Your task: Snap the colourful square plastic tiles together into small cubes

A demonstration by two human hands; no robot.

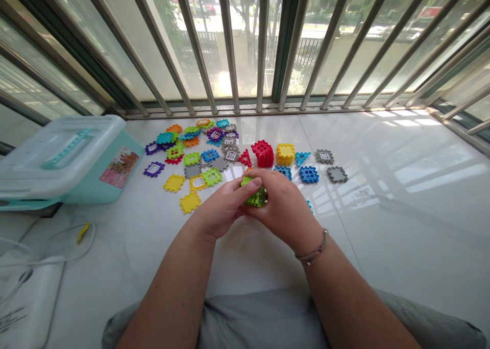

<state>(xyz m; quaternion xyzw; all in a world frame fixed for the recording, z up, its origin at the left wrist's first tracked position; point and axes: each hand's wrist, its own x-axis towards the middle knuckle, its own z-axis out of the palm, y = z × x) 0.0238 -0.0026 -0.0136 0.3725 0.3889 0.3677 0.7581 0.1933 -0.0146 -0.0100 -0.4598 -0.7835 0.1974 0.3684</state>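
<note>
Both hands meet over the white floor and grip a small green cube of interlocking tiles [254, 195]. My left hand [222, 206] wraps it from the left, thumb on top. My right hand [281, 203] closes on it from the right; a bracelet sits on that wrist. Just beyond the hands stand a red tile cube [263, 153] and a yellow tile cube [285, 154]. Several loose flat tiles [191, 150] in many colours are scattered farther left, and a blue tile [308, 174] and grey tiles [337, 174] lie to the right.
A teal storage box with a pale lid [65, 157] stands at the left. A white device with cables [26, 298] lies at the lower left. Metal window bars [245, 48] close off the far side. My lap in grey cloth [245, 318] is at the bottom.
</note>
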